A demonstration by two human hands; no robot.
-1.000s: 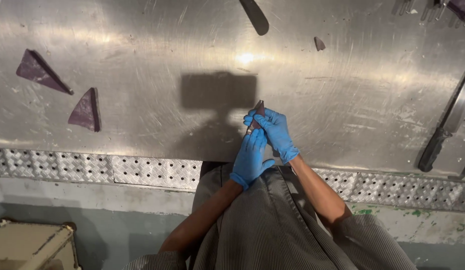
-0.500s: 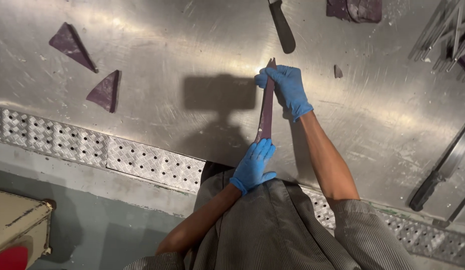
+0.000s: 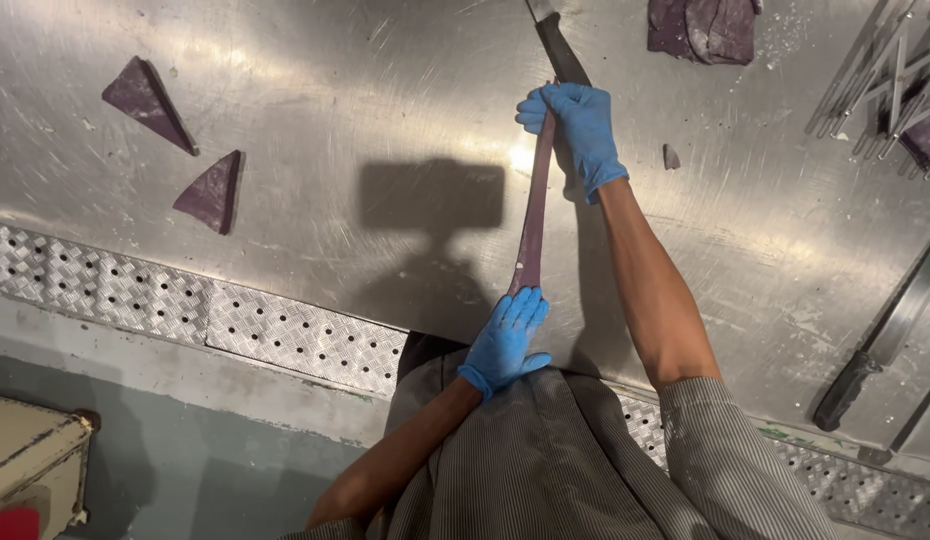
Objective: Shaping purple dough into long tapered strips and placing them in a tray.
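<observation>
Purple dough strip (image 3: 533,215) stretched taut between the right hand (image 3: 577,128) and left hand (image 3: 507,338), each pinching an end.

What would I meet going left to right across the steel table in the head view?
Larger purple dough triangle → smaller purple dough triangle → stretched purple dough strip held between left hand and right hand → small dough scrap → black-handled knife.

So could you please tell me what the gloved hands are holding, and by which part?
A long purple strip of dough, stretched between both hands: the right hand grips its far end, the left hand its near end.
</observation>
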